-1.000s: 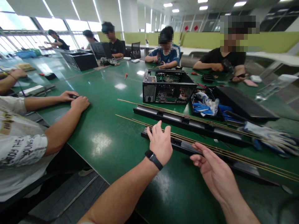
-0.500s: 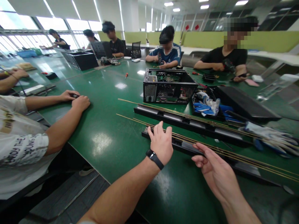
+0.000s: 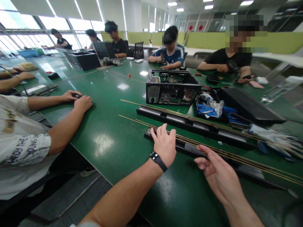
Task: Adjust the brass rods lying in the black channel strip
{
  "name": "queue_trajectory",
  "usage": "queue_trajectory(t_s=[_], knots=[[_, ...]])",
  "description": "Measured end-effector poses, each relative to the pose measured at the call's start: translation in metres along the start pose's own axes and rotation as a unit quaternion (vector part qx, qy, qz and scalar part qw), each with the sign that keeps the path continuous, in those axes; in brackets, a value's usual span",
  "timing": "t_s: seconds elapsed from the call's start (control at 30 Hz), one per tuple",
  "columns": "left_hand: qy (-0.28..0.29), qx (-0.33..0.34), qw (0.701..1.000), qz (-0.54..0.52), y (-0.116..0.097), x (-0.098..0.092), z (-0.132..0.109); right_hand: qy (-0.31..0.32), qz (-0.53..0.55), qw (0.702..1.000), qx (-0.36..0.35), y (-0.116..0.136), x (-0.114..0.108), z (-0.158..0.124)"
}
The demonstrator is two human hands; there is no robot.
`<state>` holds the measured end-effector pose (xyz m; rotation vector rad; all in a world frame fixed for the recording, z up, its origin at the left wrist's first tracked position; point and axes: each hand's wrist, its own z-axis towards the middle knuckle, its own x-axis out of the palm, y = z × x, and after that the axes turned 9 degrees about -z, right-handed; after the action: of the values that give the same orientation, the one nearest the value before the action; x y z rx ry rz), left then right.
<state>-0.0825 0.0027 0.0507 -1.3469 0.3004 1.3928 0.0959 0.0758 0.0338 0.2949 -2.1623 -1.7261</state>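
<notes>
Fingers spread and bent, my left hand (image 3: pixel 165 143) is over the left end of the near long black bar (image 3: pixel 189 149), fingertips at the thin golden rods (image 3: pixel 236 158) along its top. Whether those fingertips press on a rod is hidden. A dark watch (image 3: pixel 157 160) sits on that wrist. My right hand (image 3: pixel 219 171) is held palm inward just in front of the same bar, fingers stretched out and thumb apart, with nothing visible in it. Behind lies a second black bar (image 3: pixel 175 118) with pale strips, more golden rods (image 3: pixel 132 103) running along it.
Beyond the bars stands an open computer case (image 3: pixel 174 88). Blue and white gloves (image 3: pixel 210 107) lie in a tray beside a black panel (image 3: pixel 251 104); another glove (image 3: pixel 274 137) is at the right. A co-worker's forearms (image 3: pixel 63 129) rest on the green table (image 3: pixel 104 94) at left. Others sit opposite.
The view has shifted very slightly. Both my hands, the bars and the rods keep almost the same places.
</notes>
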Motion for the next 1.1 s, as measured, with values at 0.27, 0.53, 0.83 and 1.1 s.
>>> queue_trajectory(t_s=[0.27, 0.53, 0.83, 1.1], knots=[[-0.019, -0.033, 0.999, -0.005, -0.0026, 0.0013, 0.0042, 0.004, -0.007, 1.000, -0.005, 0.0015, 0.0013, -0.0011], [-0.008, -0.046, 0.999, -0.006, -0.0050, -0.0018, 0.0042, 0.005, -0.009, 1.000, -0.010, -0.0011, -0.0003, -0.0012], [-0.006, -0.022, 0.999, -0.024, -0.0007, -0.0008, 0.0022, 0.004, -0.012, 1.000, -0.014, -0.0017, 0.0016, 0.0000], [0.002, -0.014, 0.999, -0.034, 0.0011, -0.0027, 0.0024, 0.005, -0.015, 1.000, -0.015, -0.0030, -0.0001, -0.0001]])
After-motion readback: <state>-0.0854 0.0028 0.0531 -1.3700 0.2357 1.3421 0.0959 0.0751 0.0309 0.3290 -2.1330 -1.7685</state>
